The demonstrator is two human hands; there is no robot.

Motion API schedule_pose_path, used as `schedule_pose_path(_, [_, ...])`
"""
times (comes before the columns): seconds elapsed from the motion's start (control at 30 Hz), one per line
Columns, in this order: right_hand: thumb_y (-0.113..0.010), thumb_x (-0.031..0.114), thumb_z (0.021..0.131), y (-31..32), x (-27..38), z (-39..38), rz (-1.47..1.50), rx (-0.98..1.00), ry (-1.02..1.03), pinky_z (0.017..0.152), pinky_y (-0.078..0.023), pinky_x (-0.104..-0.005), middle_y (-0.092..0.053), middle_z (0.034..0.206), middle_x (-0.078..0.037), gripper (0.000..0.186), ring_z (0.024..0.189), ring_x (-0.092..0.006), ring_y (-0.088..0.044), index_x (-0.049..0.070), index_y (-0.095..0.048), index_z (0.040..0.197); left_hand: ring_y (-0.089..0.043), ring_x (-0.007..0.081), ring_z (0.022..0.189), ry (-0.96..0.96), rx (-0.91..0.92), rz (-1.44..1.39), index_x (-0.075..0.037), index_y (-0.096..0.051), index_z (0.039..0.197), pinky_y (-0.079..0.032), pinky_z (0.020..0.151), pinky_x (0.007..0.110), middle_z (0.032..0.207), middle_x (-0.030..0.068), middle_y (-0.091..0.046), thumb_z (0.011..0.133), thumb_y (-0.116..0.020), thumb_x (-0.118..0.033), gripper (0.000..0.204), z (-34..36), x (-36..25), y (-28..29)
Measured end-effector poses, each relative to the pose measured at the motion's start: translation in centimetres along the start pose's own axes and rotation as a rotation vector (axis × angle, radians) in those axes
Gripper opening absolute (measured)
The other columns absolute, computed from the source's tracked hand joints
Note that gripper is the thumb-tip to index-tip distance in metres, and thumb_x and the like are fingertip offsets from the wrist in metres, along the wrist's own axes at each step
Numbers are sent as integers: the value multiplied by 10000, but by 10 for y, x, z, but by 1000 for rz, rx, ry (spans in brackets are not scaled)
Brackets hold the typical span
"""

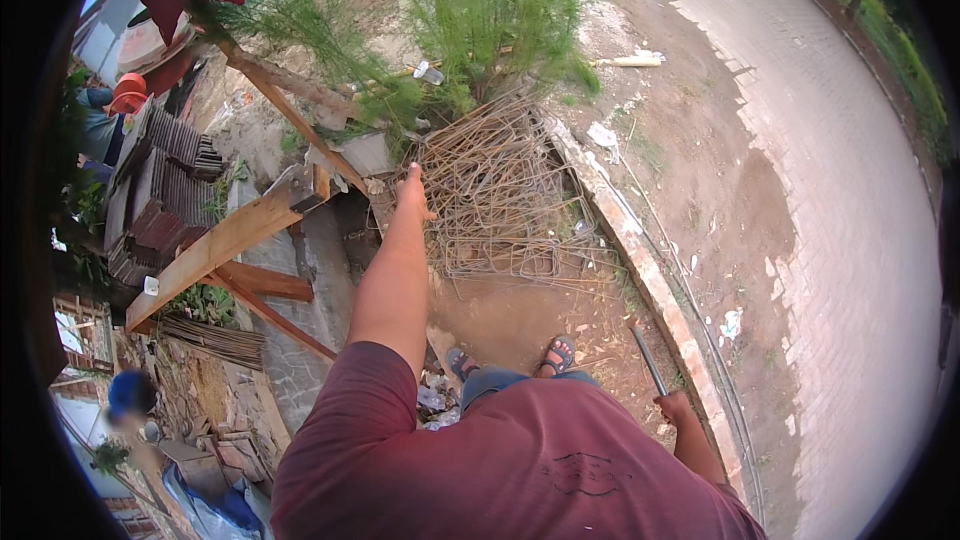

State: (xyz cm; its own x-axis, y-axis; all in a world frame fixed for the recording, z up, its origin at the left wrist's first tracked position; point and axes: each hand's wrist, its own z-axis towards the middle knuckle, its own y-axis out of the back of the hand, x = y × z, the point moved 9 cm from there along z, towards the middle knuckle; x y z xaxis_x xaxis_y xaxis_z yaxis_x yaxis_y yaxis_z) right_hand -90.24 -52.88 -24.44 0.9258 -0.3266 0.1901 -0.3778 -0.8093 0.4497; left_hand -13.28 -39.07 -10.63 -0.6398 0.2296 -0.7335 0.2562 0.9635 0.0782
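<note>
My left arm reaches forward, and my left hand (412, 195) is open with fingers stretched out and the thumb apart. It appears over the left edge of a tangled pile of bent steel wire and rebar loops (500, 190); whether it touches them I cannot tell. Low on the right, my right hand (677, 406) is closed around one end of a dark metal rod (648, 358). The rod slants up and away to a brownish tip above the dirt, beside a low concrete curb.
The concrete curb (640, 270) runs along the pile's right side, with a paved road (820, 140) beyond. Wooden beams (230, 245) and stacked roof tiles (165, 190) stand left. A feathery green shrub (490, 20) grows behind the pile. A person in a blue cap (130, 395) is lower left.
</note>
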Motion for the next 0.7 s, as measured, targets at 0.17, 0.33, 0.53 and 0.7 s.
schedule_pose_path(0.17, [-671, 221, 797, -38, -43, 70, -137, 175, -68, 436, -411, -380, -515, 568, -95, 256, 462, -210, -495, -21, -602, 750, -439, 381, 1246, -267, -343, 604, 28, -313, 1389, -367, 1019, 414, 1344, 263, -444, 819, -627, -425, 793, -17, 261, 197])
schedule_pose_path(0.33, [-656, 249, 789, -70, -30, 124, -741, 378, -3, 557, -485, -399, -637, 737, -115, 251, 608, -214, -606, 14, -669, 877, -529, 347, 1169, 411, 244, 1551, 63, -475, 1266, -408, 977, 362, 1227, 257, -552, 747, -651, -551, 824, -190, 510, 397])
schedule_pose_path(0.53, [-643, 276, 746, -85, 150, 174, -1377, 313, 234, 728, -516, -402, -684, 952, -119, 332, 847, -263, -660, 77, -690, 1008, -621, 302, 790, 550, -309, 752, -33, -550, 1201, -512, 619, 478, 947, 172, -628, 894, -554, -361, 449, -311, 486, 436])
schedule_pose_path(0.7, [-588, 374, 799, -141, 332, 170, -1480, 135, 410, 827, -505, -422, -680, 1004, -106, 367, 958, -281, -649, 107, -685, 1031, -630, 253, 815, 238, -421, 378, -31, -524, 1249, -500, 718, 402, 993, 173, -635, 853, -624, -351, 519, -242, 423, 390])
